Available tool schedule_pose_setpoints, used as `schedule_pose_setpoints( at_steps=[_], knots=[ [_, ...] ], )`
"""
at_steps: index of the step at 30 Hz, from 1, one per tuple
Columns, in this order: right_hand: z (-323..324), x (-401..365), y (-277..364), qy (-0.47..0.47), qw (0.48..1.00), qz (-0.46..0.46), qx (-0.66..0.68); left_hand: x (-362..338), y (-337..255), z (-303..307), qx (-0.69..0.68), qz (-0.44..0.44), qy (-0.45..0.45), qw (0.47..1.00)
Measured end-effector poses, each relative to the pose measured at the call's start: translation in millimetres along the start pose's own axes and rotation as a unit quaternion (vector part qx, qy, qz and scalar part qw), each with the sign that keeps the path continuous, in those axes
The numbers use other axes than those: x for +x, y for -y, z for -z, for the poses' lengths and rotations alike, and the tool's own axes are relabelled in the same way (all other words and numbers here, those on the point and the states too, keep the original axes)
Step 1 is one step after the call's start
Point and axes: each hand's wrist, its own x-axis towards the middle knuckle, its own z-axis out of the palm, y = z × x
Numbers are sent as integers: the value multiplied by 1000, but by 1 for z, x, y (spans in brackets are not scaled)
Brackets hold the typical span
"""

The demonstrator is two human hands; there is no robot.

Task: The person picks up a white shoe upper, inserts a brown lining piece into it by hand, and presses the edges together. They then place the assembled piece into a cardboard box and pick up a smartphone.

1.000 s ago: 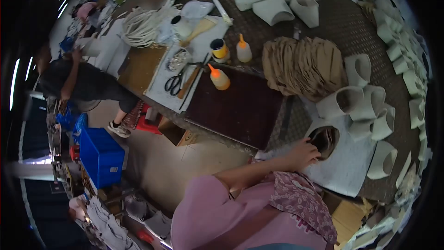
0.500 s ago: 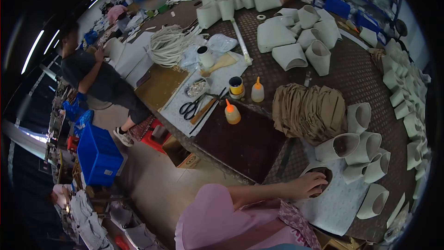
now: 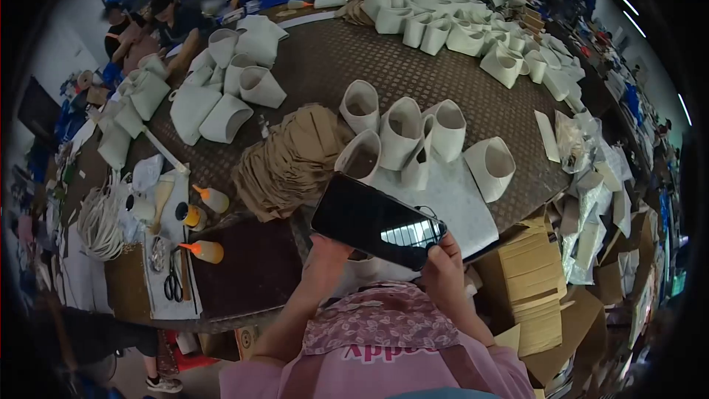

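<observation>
Over the near edge of the table point(image 3: 332, 66), close to the chest: one dark phone point(image 3: 373, 223), screen up, tilted. Left hand point(image 3: 325, 253) and right hand point(image 3: 444, 272) clamped on its two ends. Just behind: white curved shells point(image 3: 399, 133). Leftward: tan stacked pieces point(image 3: 292, 162), then an orange-capped bottle point(image 3: 205, 251).
</observation>
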Motion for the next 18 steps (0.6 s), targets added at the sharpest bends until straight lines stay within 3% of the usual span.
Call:
schedule_pose_setpoints(
  at_steps=[2,4,6,9,12,14,16,18],
  knots=[
    [-32,-5,-10,17,999,-35,38,-9,-12,-2,-10,-19,-23,1000],
    [-8,-7,-33,77,991,-91,61,-14,-22,-3,-1,-23,-46,999],
    [2,-10,-33,124,978,-160,51,-12,-28,-6,21,-2,-79,997],
    [-10,-14,-26,191,942,-226,156,-7,-32,-13,38,39,-148,987],
    [1,-7,-33,159,894,-337,249,-7,-28,-19,78,84,-180,977],
    [0,-6,-37,131,897,-375,193,-8,-49,-34,216,170,-133,952],
    [-5,-7,-44,107,908,-372,159,-11,-46,-39,288,184,-113,933],
    [1,-9,-48,108,891,-395,195,-14,-29,-38,302,125,-127,936]
  ],
)
